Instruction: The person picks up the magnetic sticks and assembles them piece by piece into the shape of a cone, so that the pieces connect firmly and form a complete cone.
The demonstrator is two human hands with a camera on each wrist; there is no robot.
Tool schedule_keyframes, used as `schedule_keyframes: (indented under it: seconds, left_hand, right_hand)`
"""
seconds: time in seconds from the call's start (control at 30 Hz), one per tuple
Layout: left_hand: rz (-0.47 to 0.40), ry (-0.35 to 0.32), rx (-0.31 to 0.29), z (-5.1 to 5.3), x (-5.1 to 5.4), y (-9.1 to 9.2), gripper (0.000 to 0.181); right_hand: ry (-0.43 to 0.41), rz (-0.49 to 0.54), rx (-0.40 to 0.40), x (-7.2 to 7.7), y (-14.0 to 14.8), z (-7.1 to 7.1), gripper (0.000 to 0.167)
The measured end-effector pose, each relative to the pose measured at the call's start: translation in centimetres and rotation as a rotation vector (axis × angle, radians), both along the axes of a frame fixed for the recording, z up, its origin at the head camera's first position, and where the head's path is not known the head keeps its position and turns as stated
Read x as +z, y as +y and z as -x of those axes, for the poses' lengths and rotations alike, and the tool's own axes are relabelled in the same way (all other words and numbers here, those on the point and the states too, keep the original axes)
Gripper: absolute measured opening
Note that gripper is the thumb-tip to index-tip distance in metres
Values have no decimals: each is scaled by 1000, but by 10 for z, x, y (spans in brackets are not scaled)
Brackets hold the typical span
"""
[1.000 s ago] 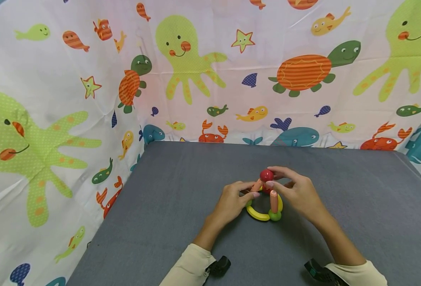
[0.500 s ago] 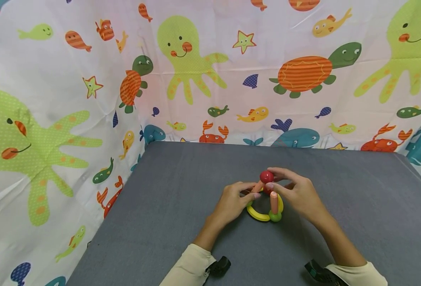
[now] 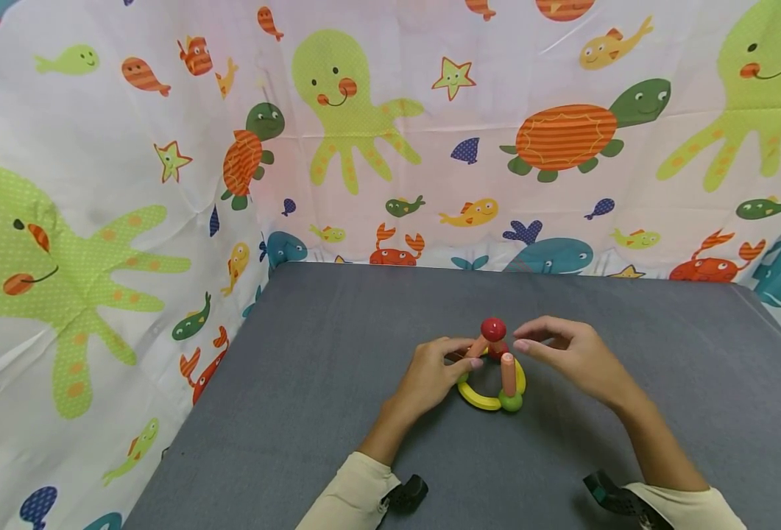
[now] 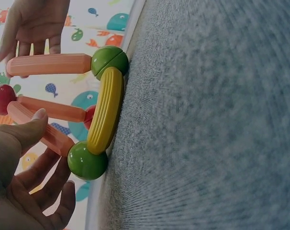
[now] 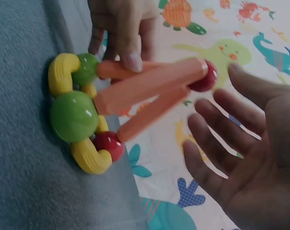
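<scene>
A toy built from rods and balls stands on the grey table. Its base is a ring of yellow curved rods (image 3: 479, 398), joined by green balls and a red ball (image 5: 109, 146). Orange rods rise from it, and two of them meet under a top red ball (image 3: 493, 329). My left hand (image 3: 433, 375) pinches the left orange rod (image 4: 59, 139) just above its green ball (image 4: 87, 160). Another orange rod (image 3: 508, 374) stands on the front green ball (image 3: 511, 400), apart from the top ball. My right hand (image 3: 578, 361), fingers loosely bent, hovers right of the toy and holds nothing.
The grey cloth-covered table (image 3: 311, 412) reaches back to a white curtain (image 3: 377, 147) printed with sea animals. The curtain also runs along the left side. Black wrist straps with cameras sit at both cream sleeves (image 3: 353, 493).
My right hand has let go of the top red ball and moved to the right. The left hand keeps its pinch on the orange rod, and the toy stays in place.
</scene>
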State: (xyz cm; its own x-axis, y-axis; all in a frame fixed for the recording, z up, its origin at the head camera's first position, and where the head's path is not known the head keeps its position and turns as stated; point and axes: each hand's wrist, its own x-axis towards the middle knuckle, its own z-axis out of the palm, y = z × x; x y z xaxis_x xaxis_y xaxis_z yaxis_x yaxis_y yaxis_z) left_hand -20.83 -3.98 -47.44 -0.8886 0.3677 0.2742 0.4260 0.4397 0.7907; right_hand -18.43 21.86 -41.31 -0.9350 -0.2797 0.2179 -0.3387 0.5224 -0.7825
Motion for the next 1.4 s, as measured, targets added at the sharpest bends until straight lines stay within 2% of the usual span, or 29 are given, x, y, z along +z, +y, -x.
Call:
schedule_keyframes:
  seconds: [0.13, 0.27, 0.37, 0.47, 0.53, 0.7, 0.8, 1.03, 1.4]
  left_hand:
    - [1, 6, 6, 0, 1, 0, 36]
    - [0, 12, 10, 0, 1, 0, 35]
    - [-3, 20, 9, 0, 1, -1, 35]
    - [-2, 23, 9, 0, 1, -1, 34]
    - [-1, 25, 10, 1, 2, -1, 34]
    - [10, 15, 16, 1, 2, 0, 35]
    - [11, 3, 16, 0, 2, 0, 36]
    - [14, 2, 13, 0, 1, 1, 37]
    - [2, -2, 0, -2, -1, 2, 39]
  right_hand:
    - [-105, -33, 104, 0, 4, 2, 21]
    - [-186, -77, 207, -7, 2, 6, 23]
    - [-219, -98, 275, -14, 0, 9, 23]
    - [-224, -106, 300, -20, -1, 12, 23]
    - [-207, -114, 279, -22, 0, 13, 23]
    - [-152, -156, 145, -21, 1, 14, 20]
    - [-118, -171, 97, -22, -1, 14, 19]
    - [-33, -166, 73, -31, -9, 14, 30]
    - [-40, -164, 75, -34, -10, 12, 31]
